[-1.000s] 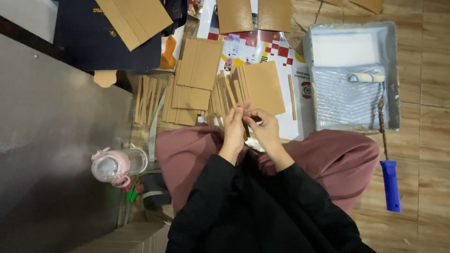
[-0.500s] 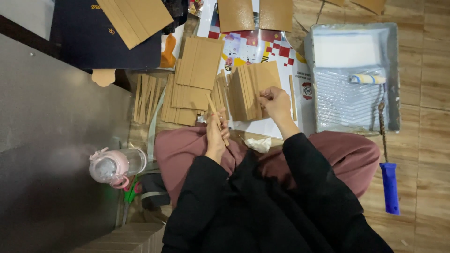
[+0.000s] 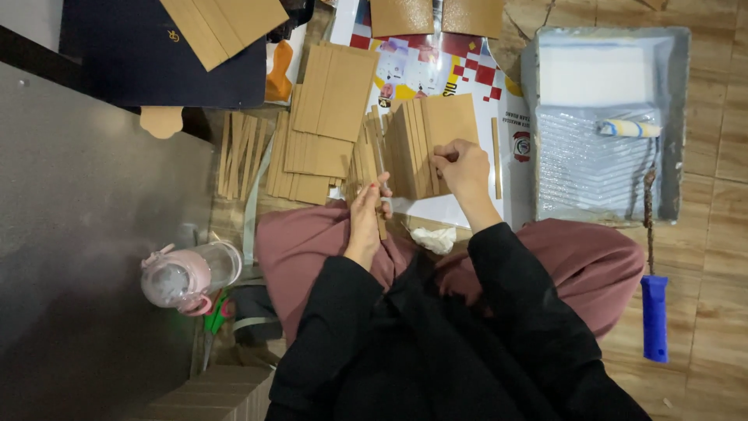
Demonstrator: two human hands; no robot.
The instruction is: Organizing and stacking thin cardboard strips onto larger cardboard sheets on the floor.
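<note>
Fingers of left hand (image 3: pixel 366 214) clamped on thin cardboard strip (image 3: pixel 379 195), upright above lap. Right hand (image 3: pixel 461 165) pinching top of fanned cardboard pieces (image 3: pixel 421 144) on floor ahead. Crumpled white tissue (image 3: pixel 433 238) between knees; paint tray (image 3: pixel 604 125) with roller (image 3: pixel 631 129) at right; pink bottle (image 3: pixel 183 277) at left.

The seated person's left hand (image 3: pixel 366 218) grips a thin strip (image 3: pixel 377 175) just left of the fanned stack of strips (image 3: pixel 425 144) that the right hand (image 3: pixel 462 165) touches. More cardboard pieces (image 3: pixel 319 129) lie further left, a roller tray (image 3: pixel 604 121) to the right, a lidded jar (image 3: pixel 187 274) beside the left knee
</note>
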